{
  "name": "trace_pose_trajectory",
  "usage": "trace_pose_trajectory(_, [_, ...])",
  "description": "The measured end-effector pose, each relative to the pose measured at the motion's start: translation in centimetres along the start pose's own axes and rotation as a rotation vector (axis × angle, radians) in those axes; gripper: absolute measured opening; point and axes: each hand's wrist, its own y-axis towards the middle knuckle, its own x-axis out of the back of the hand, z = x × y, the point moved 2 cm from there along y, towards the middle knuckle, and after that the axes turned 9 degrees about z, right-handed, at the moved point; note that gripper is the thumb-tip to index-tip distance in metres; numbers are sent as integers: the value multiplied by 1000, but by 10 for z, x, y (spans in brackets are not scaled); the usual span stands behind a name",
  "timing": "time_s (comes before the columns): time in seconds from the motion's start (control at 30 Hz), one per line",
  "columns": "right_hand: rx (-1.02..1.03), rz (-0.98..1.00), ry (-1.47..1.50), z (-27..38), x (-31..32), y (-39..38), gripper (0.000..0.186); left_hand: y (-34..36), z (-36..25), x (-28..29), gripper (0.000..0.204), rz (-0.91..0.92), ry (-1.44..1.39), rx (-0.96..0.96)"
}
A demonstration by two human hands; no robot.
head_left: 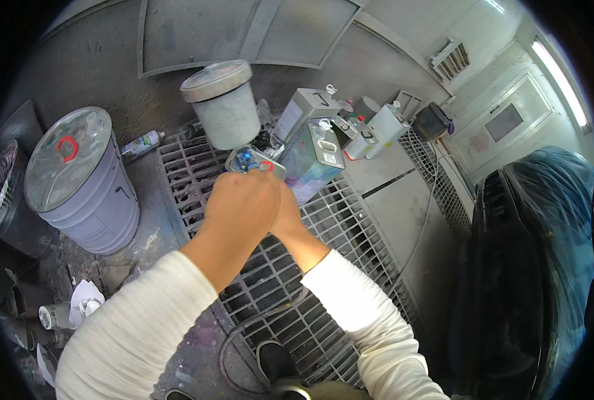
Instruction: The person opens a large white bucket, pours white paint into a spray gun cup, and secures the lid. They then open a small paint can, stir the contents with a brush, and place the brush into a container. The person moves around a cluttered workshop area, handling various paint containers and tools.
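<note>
My left hand and my right hand are pressed together in front of me. Both are closed, the left overlapping the right, with most fingers hidden. They appear to grip a spray gun, of which only a blue part shows past my knuckles. Above it rises a whitish paint cup with a grey lid, tilted to the left. Just beyond my hands is a metal surface with a red ring. A square metal can with a white cap stands close behind, to the right.
A large lidded drum with a red ring stands at left, beside a spray can. More cans line the back. Floor grating carries a hose. On the right stands a dark panel partly under bluish plastic sheeting.
</note>
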Motion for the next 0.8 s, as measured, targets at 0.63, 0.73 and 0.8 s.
trace_pose_trajectory(0.63, [-748,-162,837,-123,23,72,61,-175,-35,-54,19,582,-474,-186])
trace_pose_trajectory(0.73, [-706,-138,818,-133,13,74,59,-234,-27,-52,21,698,-586,-91])
trace_pose_trajectory(0.8, [-716,-119,798,-137,7,75,58,-263,-25,-45,24,735,-655,13])
